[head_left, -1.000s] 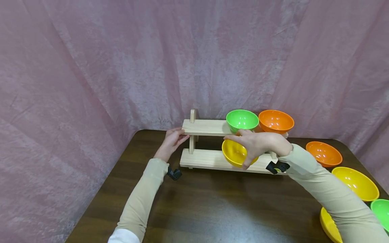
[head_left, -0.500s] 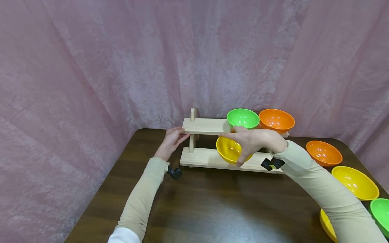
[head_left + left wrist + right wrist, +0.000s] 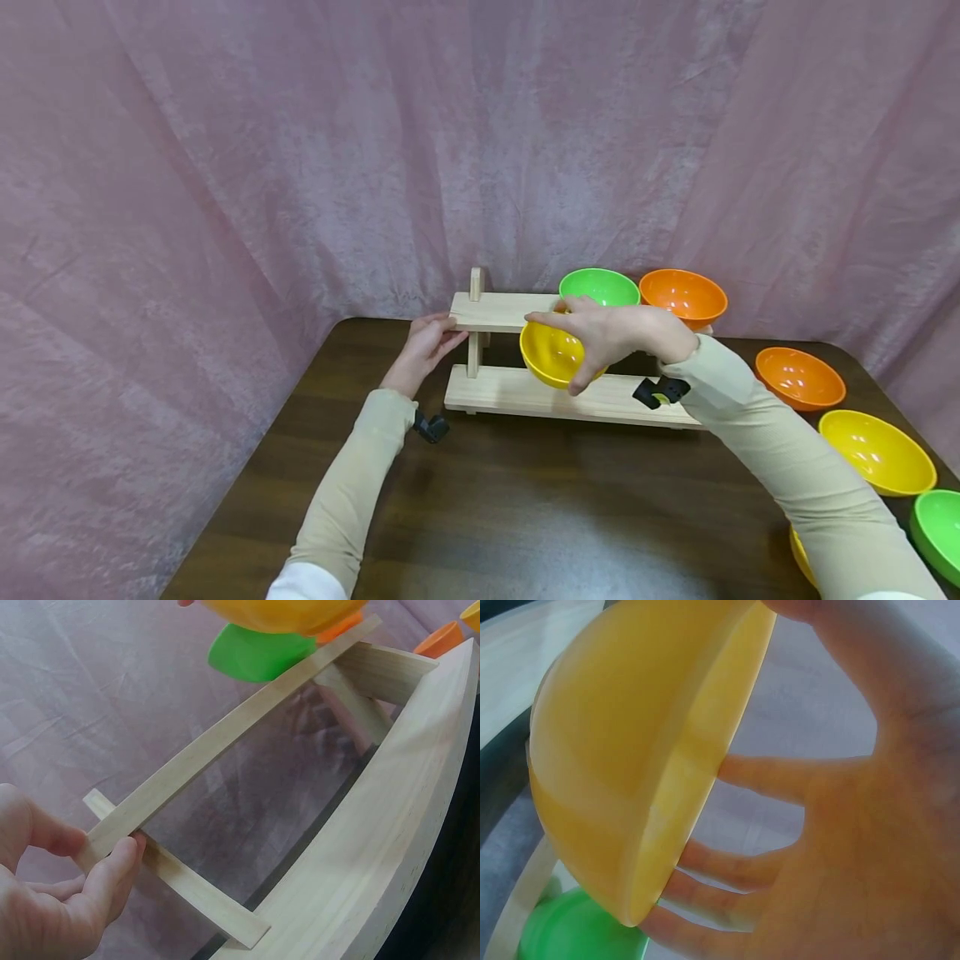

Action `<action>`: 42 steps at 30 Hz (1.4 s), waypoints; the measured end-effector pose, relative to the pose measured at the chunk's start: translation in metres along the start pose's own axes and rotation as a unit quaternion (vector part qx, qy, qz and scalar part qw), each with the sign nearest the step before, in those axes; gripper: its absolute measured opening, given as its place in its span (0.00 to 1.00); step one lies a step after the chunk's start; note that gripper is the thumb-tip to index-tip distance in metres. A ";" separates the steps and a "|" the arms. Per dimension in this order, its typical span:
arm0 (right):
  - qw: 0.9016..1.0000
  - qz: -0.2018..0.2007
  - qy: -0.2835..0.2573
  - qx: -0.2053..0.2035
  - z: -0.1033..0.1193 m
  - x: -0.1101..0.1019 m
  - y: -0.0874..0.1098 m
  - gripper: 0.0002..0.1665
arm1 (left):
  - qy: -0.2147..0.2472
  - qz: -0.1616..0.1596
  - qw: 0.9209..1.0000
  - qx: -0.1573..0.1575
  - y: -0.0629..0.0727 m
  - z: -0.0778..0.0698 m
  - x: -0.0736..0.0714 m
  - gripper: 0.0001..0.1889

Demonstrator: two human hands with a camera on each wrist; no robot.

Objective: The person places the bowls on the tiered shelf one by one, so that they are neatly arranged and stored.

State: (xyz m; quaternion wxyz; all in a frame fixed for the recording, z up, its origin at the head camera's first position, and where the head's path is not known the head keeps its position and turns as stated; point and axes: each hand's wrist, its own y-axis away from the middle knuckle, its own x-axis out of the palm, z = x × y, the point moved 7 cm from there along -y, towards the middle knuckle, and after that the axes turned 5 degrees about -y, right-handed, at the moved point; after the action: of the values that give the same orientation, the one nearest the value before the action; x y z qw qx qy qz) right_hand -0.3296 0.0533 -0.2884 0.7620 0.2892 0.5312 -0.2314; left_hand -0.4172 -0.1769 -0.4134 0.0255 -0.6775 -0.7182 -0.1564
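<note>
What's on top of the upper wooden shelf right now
On the upper shelf, a green bowl and an orange bowl sit side by side. The right hand, holding a yellow bowl, hides part of the shelf and the bowls' bases in the head view.

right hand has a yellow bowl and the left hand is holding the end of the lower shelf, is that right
Not quite: the left hand is holding the end of the upper shelf, not the lower shelf, as the left wrist view shows. The right hand does have a yellow bowl.
</note>
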 end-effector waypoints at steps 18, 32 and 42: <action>1.000 -0.007 -0.005 -0.002 0.005 -0.016 -0.017 0.65 | 0.001 0.003 1.000 -0.002 0.002 0.002 0.003 0.25; 0.999 -0.022 0.008 0.022 0.001 -0.030 -0.032 0.62 | -0.005 0.003 1.000 -0.006 0.002 0.002 0.003 0.25; 0.999 -0.020 -0.039 0.017 -0.002 -0.037 -0.046 0.63 | -0.009 0.004 1.000 -0.008 0.001 0.003 0.003 0.24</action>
State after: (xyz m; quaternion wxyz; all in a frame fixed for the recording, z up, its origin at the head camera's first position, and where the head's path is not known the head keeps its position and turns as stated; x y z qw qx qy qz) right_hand -0.3737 0.0229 -0.2628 0.7724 0.2820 0.5030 -0.2663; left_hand -0.4159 -0.1728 -0.4157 0.0144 -0.6821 -0.7143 -0.1558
